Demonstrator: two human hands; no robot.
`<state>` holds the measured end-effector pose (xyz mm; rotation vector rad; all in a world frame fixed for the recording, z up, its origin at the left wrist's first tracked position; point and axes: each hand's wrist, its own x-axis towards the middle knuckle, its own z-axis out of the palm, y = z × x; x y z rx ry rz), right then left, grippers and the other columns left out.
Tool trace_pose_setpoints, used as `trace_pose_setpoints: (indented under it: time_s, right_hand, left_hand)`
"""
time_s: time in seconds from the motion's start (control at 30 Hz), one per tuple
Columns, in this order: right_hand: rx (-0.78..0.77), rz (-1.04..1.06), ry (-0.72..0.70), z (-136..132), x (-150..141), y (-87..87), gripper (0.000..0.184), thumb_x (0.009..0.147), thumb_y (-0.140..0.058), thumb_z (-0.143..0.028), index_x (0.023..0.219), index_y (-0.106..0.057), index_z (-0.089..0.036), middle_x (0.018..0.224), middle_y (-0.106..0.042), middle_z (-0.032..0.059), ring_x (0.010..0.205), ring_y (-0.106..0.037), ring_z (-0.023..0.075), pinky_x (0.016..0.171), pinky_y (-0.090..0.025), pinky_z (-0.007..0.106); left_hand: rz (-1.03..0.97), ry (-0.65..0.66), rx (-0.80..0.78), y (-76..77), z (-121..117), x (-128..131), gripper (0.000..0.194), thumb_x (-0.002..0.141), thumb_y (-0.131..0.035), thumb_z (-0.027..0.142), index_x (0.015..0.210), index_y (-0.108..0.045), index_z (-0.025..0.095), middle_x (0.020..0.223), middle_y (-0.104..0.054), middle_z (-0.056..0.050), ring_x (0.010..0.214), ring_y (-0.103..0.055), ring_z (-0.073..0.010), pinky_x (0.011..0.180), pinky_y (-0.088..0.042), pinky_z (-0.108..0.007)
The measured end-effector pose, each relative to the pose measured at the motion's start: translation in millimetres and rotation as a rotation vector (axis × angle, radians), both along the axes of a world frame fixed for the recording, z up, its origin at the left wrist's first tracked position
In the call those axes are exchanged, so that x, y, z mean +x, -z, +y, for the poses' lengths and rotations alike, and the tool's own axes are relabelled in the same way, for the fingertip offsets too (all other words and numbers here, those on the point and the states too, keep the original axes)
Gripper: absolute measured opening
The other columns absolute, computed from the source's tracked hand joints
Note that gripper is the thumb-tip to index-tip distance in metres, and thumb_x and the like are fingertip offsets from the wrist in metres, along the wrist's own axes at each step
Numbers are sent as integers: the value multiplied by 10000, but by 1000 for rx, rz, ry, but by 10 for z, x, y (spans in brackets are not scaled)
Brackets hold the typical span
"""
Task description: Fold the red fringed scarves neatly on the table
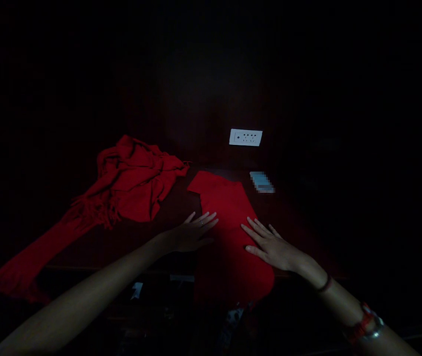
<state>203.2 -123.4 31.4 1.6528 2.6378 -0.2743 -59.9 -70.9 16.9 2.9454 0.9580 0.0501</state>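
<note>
A dark wooden table (173, 207) is holding the red things, and its far edge is running along a wall. A big heap of soft red cloth with stringy ends (136, 173) is lying rumpled on the left part, and its fringed tail is drooping over the near edge. A long, flat strip of plain red cloth (227, 202) is lying in the middle, reaching from near the far edge to past the near edge, where its end is hanging down.

The person's right hand (273, 249) is resting on the strip's right side, palm down, with the fingers spread. The left hand (188, 235) is resting its fingertips on the left side, also spread. Neither hand is pinching anything.

On the wall behind, a white socket plate (246, 137) is showing. A pale blue, flat, blurred thing (261, 182) is lying near the far edge, to the right of the strip; what it is cannot be told. A thin ring (201, 222) is sitting on a left finger.

The hands seem to be smoothing the strip flat. The next move seems to be calling for light, even pushing from the middle toward both sides, while the hanging end is needing care so it is not pulling the cloth off.
</note>
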Motion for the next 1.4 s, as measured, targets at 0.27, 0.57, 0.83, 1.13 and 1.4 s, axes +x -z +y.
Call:
trace_pose_setpoints:
  time_s: [0.27, 0.57, 0.83, 1.13, 1.4]
  right_hand:
    - [84, 52, -144, -96, -140, 35, 598, 813, -207, -522, 1321, -130, -215, 1369, -136, 44, 1247, -65, 220, 998, -111, 460]
    - [299, 115, -155, -22, -295, -128, 452, 838, -286, -411, 1176, -449, -159, 1174, -477, 106, 1126, -375, 200, 983, -236, 380]
    - [127, 4, -155, 56, -190, 145, 575, 822, -210, -504, 1309, -210, -198, 1369, -157, 58, 1243, -74, 236, 1000, -174, 424]
    - [48, -2, 5, -146, 81, 117, 681, 804, -204, -541, 1314, -154, -93, 1363, -118, 102, 1241, -92, 182, 1019, -159, 335]
    - [150, 38, -76, -269, -61, 79, 648, 814, -241, -504, 1325, -87, -136, 1375, -69, 76, 1246, -43, 184, 1021, -148, 367]
  left_hand:
    - [-44, 54, -8, -11, -152, -10, 604, 827, -231, 512, 1322, -26, 234, 1381, -86, -49, 1250, -70, -206, 993, -75, -409]
    - [-102, 141, 67, -41, -131, -18, 569, 837, -270, 471, 1320, -89, 231, 1373, -141, -37, 1246, -111, -187, 1006, -27, -379]
    - [6, 43, -33, -9, -128, -71, 533, 859, -203, 441, 1319, -21, 244, 1380, -103, -27, 1247, -105, -175, 997, -87, -377]
    - [9, 30, -10, 9, -183, -157, 525, 865, -179, 433, 1322, -29, 221, 1381, -87, -25, 1251, -77, -165, 1003, -45, -365]
    - [-45, 69, -15, -111, -391, -40, 573, 849, -205, 473, 1325, -48, 196, 1377, -95, -40, 1250, -79, -167, 1009, -22, -343]
